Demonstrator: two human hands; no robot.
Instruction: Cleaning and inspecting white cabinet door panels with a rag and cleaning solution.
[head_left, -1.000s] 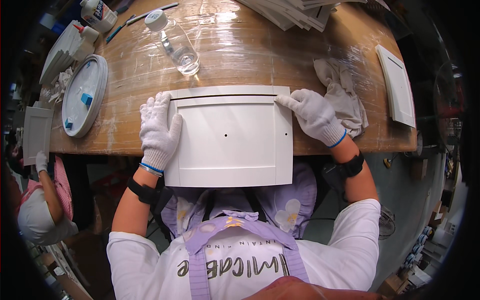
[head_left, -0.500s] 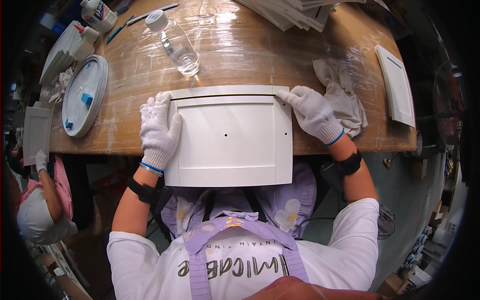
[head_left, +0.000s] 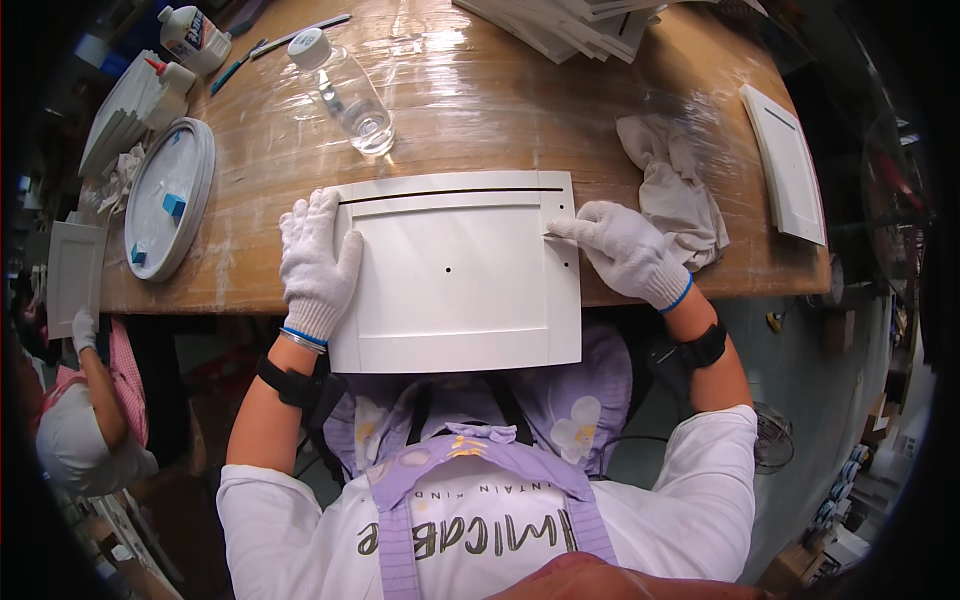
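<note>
A white framed cabinet door panel [head_left: 450,310] lies at the near table edge, overhanging toward my lap. A long dark slot runs near its far edge, and a few small holes show in its face. My left hand [head_left: 318,255], in a white knit glove with a blue cuff, holds the panel's left edge, thumb on the face. My right hand [head_left: 625,245], gloved alike, is over the right frame strip, between two holes. Its index finger reaches onto the strip and the other fingers are curled. A thin dark line shows at the fingertip; whether it is a small tool or shadow is unclear.
A crumpled cloth [head_left: 668,190] lies beyond my right hand. A clear bottle [head_left: 355,105] stands on the film-covered table [head_left: 460,110]. Left are a round lid [head_left: 160,215] with blue blocks and glue bottles [head_left: 195,40]. More panels [head_left: 785,165] lie right and far. A co-worker [head_left: 90,420] sits left.
My right hand has moved nearer along the panel's right strip, from the slot's end to between the holes. My left hand stays on the left edge. The panel has barely shifted.
</note>
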